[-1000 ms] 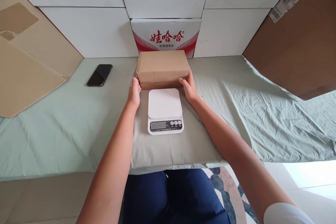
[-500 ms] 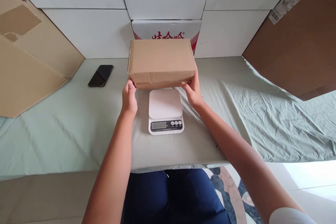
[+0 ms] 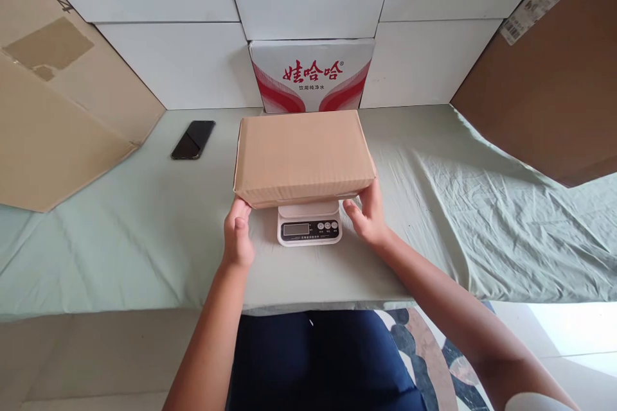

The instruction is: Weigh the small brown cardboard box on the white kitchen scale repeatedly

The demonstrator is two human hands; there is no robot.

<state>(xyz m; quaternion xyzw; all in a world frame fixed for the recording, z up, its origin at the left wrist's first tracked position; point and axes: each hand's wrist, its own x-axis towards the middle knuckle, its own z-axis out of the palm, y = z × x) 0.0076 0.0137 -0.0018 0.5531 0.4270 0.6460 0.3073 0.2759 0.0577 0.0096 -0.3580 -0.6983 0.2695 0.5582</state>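
Box: a plain brown cardboard box [image 3: 303, 155], closed, long side running left to right, is held between my two hands over the white kitchen scale [image 3: 309, 225]. It covers most of the weighing plate; I cannot tell whether its underside touches the plate or hangs just above it.

Left hand: my left hand [image 3: 238, 234] is at the box's near left corner, fingertips pressed up against the bottom edge, thumb side toward me. It grips the box, with the palm below and outside the corner.

Right hand: my right hand [image 3: 369, 215] is at the near right corner, fingers curled under and along the right end, thumb pointing in toward the scale. It too is clamped on the box.

Hands to each other: well apart, one at each end of the box, with the scale's display between them.

Scale: only its front strip shows, with the grey display and three small buttons facing me. It sits on the desk, just in front of my lap.

Desk: covered with a pale green cloth [image 3: 120, 231], wrinkled on the right.

Phone: a dark phone [image 3: 193, 139] lies flat to the left of the box, well apart from my left hand.

Behind the box: a white carton with red lettering [image 3: 312, 74] stands against the white wall panels.
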